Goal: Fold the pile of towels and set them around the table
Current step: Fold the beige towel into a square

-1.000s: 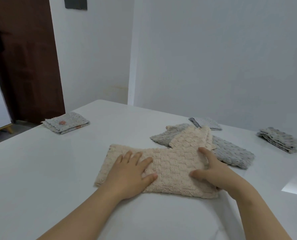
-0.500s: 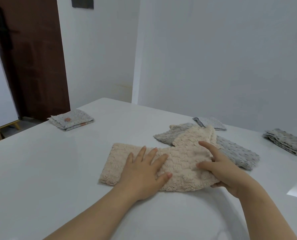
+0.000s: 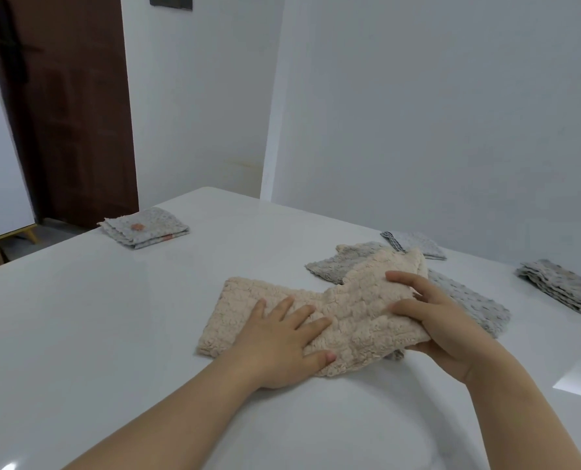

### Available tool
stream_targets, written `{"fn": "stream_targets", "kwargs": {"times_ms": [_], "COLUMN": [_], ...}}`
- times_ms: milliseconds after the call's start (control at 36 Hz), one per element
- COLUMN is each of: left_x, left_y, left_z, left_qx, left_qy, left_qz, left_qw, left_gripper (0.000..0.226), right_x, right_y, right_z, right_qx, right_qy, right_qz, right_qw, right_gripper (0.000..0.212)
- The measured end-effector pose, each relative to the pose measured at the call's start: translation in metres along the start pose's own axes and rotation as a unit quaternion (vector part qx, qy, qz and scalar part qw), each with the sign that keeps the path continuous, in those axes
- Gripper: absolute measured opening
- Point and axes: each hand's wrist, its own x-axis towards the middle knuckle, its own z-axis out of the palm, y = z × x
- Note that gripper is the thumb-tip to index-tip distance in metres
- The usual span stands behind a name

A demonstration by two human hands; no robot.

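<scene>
White bench: folded towel at ten o'clock, folded stack at two; my left hand flat on beige towel, right hand gripping its end; grey towel waits.

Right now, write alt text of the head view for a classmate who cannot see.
A left hand presses a beige towel flat on a white table; the right hand grips its right end. A folded grey towel lies far left, a grey stack far right.

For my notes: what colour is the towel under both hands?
The towel is beige, seen best in the head view.
</scene>
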Motion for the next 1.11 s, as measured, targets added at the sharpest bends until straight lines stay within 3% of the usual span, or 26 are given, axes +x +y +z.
{"fn": "stream_targets", "kwargs": {"times_ms": [111,194,250,306,389,417,472,611,722,833,1000,1111], "left_x": [0.002,0.003,0.002,-0.001,-0.010,-0.013,-0.019,-0.022,-0.021,-0.020,-0.025,-0.028], "left_y": [-0.002,-0.010,-0.020,-0.034,-0.052,-0.055,-0.060,-0.062,-0.063,-0.062,-0.067,-0.075], "left_z": [0.000,-0.008,-0.019,-0.028,-0.038,-0.040,-0.044,-0.043,-0.039,-0.034,-0.039,-0.039], "left_qx": [-0.028,-0.186,-0.372,-0.526,-0.711,-0.740,-0.759,-0.746,-0.695,-0.623,-0.611,-0.545], "left_qy": [0.000,0.113,0.195,0.229,0.184,0.165,0.139,0.083,0.105,0.140,0.183,0.177], "left_qz": [0.012,0.008,-0.054,-0.115,-0.155,-0.161,-0.169,-0.148,-0.148,-0.134,-0.130,-0.157], "left_qw": [1.000,0.976,0.906,0.811,0.660,0.632,0.613,0.644,0.696,0.758,0.759,0.805], "left_gripper": [0.058,0.043,0.033,0.025,0.025,0.024,0.026,0.031,0.026,0.034,0.027,0.022], "right_x": [-0.001,-0.001,0.000,0.002,0.007,0.009,0.011,0.010,0.009,0.009,0.013,0.014], "right_y": [-0.007,-0.015,-0.019,-0.023,-0.024,-0.023,-0.019,-0.013,-0.013,-0.005,0.008,0.014], "right_z": [0.014,0.032,0.047,0.065,0.091,0.099,0.111,0.117,0.105,0.096,0.089,0.090], "right_qx": [0.020,0.040,0.051,0.059,0.060,0.055,0.037,0.019,0.038,-0.046,-0.120,-0.172], "right_qy": [-0.012,-0.005,-0.010,-0.016,-0.030,-0.036,-0.060,-0.100,-0.015,0.044,0.085,0.078], "right_qz": [-0.022,-0.040,-0.051,-0.061,-0.061,-0.057,-0.054,-0.047,-0.061,-0.096,-0.129,-0.141], "right_qw": [0.999,0.998,0.997,0.996,0.996,0.996,0.996,0.994,0.997,0.993,0.981,0.972], "right_gripper": [0.040,0.043,0.047,0.051,0.055,0.056,0.057,0.045,0.031,0.020,0.017,0.018]}}
